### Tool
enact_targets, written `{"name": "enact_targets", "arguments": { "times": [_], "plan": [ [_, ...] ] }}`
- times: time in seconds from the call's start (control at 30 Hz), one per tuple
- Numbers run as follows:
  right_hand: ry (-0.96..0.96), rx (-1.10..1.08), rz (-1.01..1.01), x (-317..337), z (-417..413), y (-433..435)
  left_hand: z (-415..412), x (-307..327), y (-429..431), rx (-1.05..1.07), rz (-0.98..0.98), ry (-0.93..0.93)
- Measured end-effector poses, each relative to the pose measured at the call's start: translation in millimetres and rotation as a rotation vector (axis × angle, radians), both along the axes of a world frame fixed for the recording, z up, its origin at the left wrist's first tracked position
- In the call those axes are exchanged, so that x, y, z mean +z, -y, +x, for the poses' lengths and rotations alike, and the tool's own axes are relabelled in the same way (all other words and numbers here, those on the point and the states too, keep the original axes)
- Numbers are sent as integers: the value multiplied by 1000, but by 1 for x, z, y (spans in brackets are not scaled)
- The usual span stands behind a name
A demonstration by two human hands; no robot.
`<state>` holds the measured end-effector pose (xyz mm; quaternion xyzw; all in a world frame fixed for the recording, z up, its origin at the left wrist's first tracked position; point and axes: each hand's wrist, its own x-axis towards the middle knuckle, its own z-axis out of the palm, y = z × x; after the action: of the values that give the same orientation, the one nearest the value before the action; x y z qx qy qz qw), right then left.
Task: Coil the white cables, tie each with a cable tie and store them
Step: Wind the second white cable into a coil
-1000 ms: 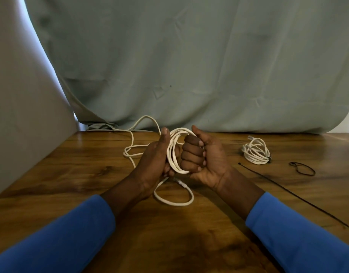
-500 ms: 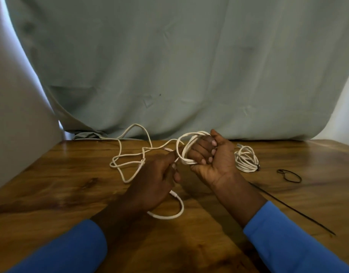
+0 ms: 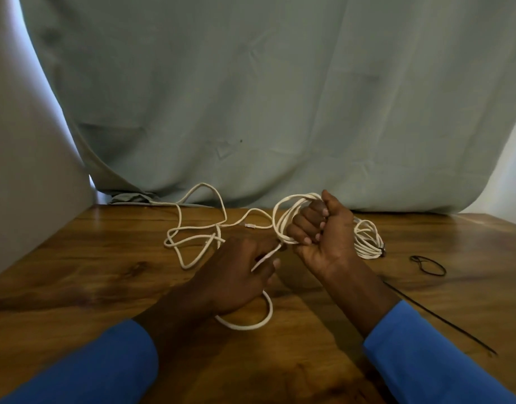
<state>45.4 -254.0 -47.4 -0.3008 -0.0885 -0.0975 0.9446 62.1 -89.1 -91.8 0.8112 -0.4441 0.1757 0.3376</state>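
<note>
Coiling white cable (image 3: 282,218), mid-frame

Right hand (image 3: 321,237) grips the cable's loops, fingers curled round them. Left hand (image 3: 239,272) pinches its trailing strand, just lower left. A tied coil (image 3: 367,242) and black cable tie (image 3: 437,316) lie rightward on the surface (image 3: 105,272).

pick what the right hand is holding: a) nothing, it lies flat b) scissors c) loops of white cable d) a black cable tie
c: the right hand curls its fingers round several loops of white cable, and the black cable tie lies untouched on the table.
</note>
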Motion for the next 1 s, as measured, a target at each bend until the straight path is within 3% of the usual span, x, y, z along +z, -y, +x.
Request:
{"name": "enact_targets", "arguments": {
  "times": [0.13,0.23,0.33,0.43,0.57,0.67,0.77,0.9,1.0],
  "plan": [
    [-44,-294,-153,-3,4,-6,-10,3,0,0,61,12],
    [26,-689,-674,-14,7,-1,-19,10,-1,100,188,185],
    [215,-1014,-1243,-24,9,8,-24,18,-4,114,142,416],
    [246,-921,-1480,-29,12,9,-19,22,-11,132,70,548],
    [140,-405,-1411,-28,4,-5,-6,27,-29,206,-89,598],
    [42,-7,-1116,-21,-3,-14,0,27,-37,264,-188,507],
    [-40,424,-770,-18,-5,-17,5,25,-34,252,-300,292],
    [40,624,-490,-18,-5,-19,11,14,-27,-25,-414,-145],
    [18,586,-398,-20,-5,-22,13,4,-17,-15,-391,-109]
  ]
}}
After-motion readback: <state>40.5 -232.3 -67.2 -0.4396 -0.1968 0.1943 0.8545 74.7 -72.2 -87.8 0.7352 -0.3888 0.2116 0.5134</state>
